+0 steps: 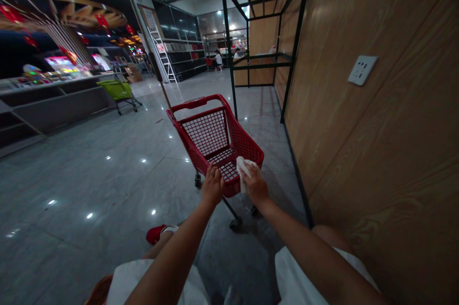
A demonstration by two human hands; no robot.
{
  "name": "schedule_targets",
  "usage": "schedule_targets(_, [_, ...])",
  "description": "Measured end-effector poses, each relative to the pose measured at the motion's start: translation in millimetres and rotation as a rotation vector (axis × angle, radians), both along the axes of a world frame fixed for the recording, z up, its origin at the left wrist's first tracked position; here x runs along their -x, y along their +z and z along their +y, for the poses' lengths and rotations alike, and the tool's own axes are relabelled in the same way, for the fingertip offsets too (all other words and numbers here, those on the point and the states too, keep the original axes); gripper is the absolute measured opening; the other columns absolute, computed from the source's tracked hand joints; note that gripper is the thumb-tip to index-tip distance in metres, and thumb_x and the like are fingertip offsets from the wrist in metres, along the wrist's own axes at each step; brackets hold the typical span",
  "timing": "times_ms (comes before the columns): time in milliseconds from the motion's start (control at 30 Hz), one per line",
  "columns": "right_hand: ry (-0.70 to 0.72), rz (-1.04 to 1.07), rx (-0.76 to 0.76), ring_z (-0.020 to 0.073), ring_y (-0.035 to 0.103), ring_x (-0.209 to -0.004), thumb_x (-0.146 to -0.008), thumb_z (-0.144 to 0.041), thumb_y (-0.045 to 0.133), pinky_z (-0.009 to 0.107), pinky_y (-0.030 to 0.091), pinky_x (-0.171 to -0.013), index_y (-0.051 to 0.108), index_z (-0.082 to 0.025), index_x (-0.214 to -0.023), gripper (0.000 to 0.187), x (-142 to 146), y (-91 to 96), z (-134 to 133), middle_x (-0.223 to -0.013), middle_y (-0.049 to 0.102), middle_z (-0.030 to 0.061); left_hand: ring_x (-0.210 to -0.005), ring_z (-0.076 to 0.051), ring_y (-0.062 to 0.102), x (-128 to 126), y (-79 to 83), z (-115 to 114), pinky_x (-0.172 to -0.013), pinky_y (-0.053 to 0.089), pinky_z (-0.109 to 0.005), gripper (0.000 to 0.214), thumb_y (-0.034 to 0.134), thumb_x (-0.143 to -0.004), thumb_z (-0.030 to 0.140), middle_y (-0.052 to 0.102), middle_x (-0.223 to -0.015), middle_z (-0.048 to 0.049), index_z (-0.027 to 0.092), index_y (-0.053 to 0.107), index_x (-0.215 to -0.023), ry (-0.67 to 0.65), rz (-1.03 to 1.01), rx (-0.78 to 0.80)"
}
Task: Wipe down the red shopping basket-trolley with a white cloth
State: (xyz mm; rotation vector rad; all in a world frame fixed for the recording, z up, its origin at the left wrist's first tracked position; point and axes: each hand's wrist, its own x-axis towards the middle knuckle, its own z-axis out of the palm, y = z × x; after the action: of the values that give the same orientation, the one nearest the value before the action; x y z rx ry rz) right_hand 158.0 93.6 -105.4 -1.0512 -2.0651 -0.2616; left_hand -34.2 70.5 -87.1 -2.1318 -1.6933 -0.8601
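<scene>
Red cart (215, 133) stands at twelve o'clock. Left hand (213, 184), arm stretched straight, curls closed over its near rim at eleven. Right hand (256, 186), arm likewise extended, clutches a bunched white cloth (245, 167) against the rim at one.

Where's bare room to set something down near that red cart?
The red cart has a bare mesh bottom; the shiny floor between it and the green cart is open. Crowded: the near rim, under the left hand, right hand and white cloth; the strip by the wooden wall is narrow.
</scene>
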Motion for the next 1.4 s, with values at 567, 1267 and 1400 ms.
schedule_targets(567, [0.039,0.014,0.015,0.0238,0.036,-0.136,-0.092,-0.011,0.049,0.041,0.041,-0.109,0.052,-0.024,-0.134,0.045,10.3,0.6,-15.6,-0.142,0.048,0.0079,-0.141,-0.025,0.028,-1.9,-4.7,-0.1,-0.114,0.035,-0.053,0.026,0.033,-0.093,0.020,0.057,-0.117,-0.0107,0.018,0.053,-0.109,-0.038,0.004,-0.017])
schedule_targets(1267, [0.157,-0.055,0.000,0.0245,0.039,-0.134,-0.088,-0.012,0.057,0.040,0.043,-0.106,0.057,-0.030,-0.130,0.045,21.8,-6.6,-25.2,-0.142,0.049,0.0045,-0.141,-0.025,0.028,-0.3,-1.3,-1.1,-0.114,0.035,-0.052,0.026,0.033,-0.093,0.022,0.057,-0.116,-0.0107,0.018,0.052,-0.111,-0.055,-0.008,0.012])
schedule_targets(1400, [0.030,-0.012,0.046,0.0254,0.043,-0.131,-0.089,-0.011,0.054,0.040,0.048,-0.101,0.061,-0.031,-0.124,0.041,-6.1,-4.9,4.7,-0.138,0.052,0.0054,-0.141,-0.025,0.027,1.1,-0.7,-1.7,-0.113,0.036,-0.051,0.024,0.035,-0.092,0.021,0.056,-0.118,-0.0109,0.019,0.052,-0.109,-0.049,-0.026,0.014])
